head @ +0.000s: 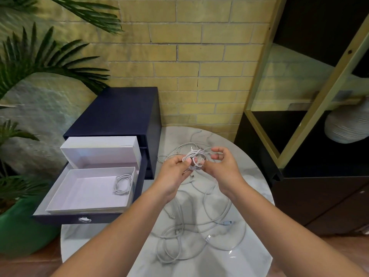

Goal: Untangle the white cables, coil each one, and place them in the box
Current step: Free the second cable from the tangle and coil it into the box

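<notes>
White cable loops (194,158) hang between your hands above the marble table (255,246). Your left hand (175,172) pinches the bundle with thumb and fingertips. Your right hand (223,168) is at its other side, fingers loosely curled clear of the loops; whether its thumb grips, you cannot tell. Tangled cables (199,226) lie on the table beneath. One coiled cable (122,183) lies in the white box (85,188) inside the open navy drawer (60,216).
</notes>
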A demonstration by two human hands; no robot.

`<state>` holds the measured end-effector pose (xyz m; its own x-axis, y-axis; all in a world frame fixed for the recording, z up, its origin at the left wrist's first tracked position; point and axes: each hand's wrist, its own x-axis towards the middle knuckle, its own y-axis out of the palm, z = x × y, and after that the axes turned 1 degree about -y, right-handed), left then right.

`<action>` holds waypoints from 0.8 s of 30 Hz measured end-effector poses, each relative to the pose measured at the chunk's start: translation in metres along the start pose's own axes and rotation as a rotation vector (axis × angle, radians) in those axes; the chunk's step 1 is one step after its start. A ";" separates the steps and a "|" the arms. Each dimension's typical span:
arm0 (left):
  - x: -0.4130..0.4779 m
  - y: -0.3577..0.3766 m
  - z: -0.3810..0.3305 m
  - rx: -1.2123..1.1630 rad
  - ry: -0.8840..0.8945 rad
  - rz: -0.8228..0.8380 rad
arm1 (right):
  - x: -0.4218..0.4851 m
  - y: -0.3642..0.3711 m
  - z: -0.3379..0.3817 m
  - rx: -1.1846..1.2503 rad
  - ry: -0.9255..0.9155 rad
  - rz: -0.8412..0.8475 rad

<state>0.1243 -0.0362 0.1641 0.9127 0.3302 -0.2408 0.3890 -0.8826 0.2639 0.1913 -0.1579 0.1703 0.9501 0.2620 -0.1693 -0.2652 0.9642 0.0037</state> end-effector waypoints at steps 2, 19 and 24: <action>0.000 -0.002 0.001 0.127 0.058 -0.022 | 0.001 0.001 0.003 0.245 0.157 0.073; 0.000 -0.007 -0.006 0.491 0.237 -0.174 | 0.002 -0.017 0.008 -0.843 -0.305 0.287; -0.003 0.000 -0.007 0.335 0.202 -0.181 | 0.005 -0.018 0.002 -0.907 -0.387 0.189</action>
<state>0.1221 -0.0346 0.1709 0.8526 0.5193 -0.0592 0.5133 -0.8533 -0.0920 0.2009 -0.1742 0.1714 0.8244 0.5589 0.0894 -0.2891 0.5516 -0.7824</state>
